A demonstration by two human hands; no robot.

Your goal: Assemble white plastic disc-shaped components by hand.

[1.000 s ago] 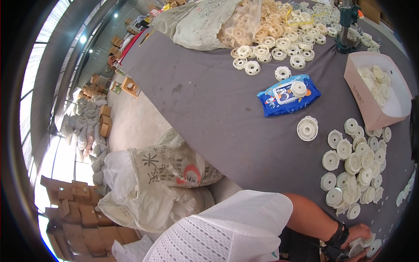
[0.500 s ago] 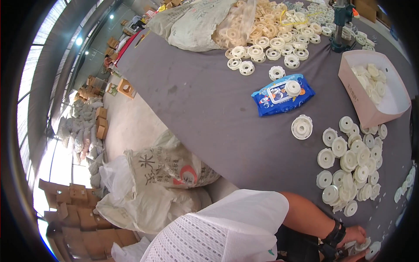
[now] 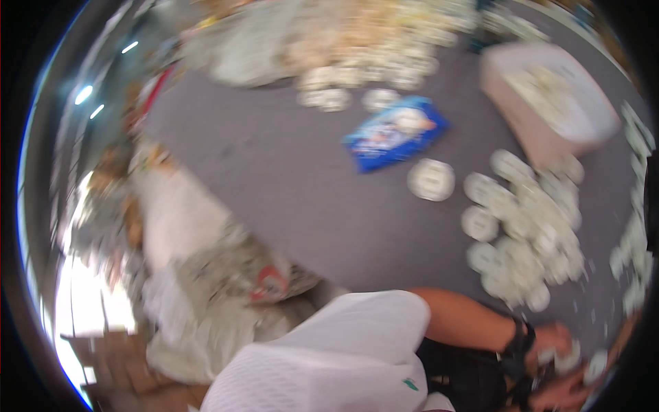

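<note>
Low at the right, my left hand, with a black strap at its wrist, closes its fingers on a white plastic disc. Just below it, close to the bottom rim, is my right hand; its fingers are smeared by motion and partly cut off. Another white disc shows beside the two hands, and I cannot tell whether the right fingers touch it. Above the hands, a loose pile of round white discs covers the grey cloth.
A pale pink box holds more white pieces. A blue wipes packet bears one ring part, and a larger white ring part sits nearby. Cream ring parts heap at the back beside a woven sack. More sacks stand left of the table.
The whole view has swung and blurred, so the table things appear shifted left and upward. My right hand shows more below the left. The discs stay by the hands.
</note>
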